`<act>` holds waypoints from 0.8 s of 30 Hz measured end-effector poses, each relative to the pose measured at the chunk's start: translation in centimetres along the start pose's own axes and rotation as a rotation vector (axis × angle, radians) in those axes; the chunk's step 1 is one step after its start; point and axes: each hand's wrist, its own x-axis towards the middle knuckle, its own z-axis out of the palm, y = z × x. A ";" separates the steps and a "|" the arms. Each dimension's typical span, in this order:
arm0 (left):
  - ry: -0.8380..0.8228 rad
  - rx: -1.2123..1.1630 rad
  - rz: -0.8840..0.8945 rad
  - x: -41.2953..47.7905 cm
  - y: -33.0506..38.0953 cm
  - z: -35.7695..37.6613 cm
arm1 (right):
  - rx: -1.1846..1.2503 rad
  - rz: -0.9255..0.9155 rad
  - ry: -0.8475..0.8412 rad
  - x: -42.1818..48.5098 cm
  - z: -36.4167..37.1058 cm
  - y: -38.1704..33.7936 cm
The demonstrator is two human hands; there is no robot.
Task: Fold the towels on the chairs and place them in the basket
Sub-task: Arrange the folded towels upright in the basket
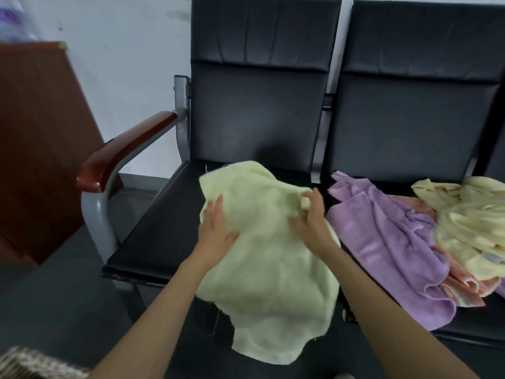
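On the left chair seat [153, 231], the pale green towel [267, 269] droops over the front edge. My left grip [216, 233] presses it flat, fingers straight; my right grip [311, 220] pinches a fold. Spreading step, I reckon; next needs the corners lined up.

One view only: head-worn wide-angle cam, facing forward and down at the seat of the left chair [164, 228] from off its front edge. Close range: forearms [153, 310] enter from the bottom edge, left hand [216, 233] and right hand [311, 220] meet on the pale green towel [273, 269] near frame centre. Right chair [410, 119] cut off at the right edge; wall [123, 64] top left, floor [54, 296] bottom left.
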 end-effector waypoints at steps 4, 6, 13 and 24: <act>-0.196 0.445 -0.058 -0.6 -1.5 2.5 | -0.461 0.152 -0.368 -1.5 3.4 4.6; -0.201 0.444 -0.106 -0.6 -1.6 2.3 | -0.567 0.118 -0.378 -1.9 4.3 4.8; -0.291 0.516 -0.284 -1.3 -2.5 2.3 | -0.752 0.021 -0.500 -4.0 5.3 3.9; -0.345 0.624 -0.159 6.5 -4.6 0.5 | -0.803 0.020 -0.508 0.8 7.6 4.2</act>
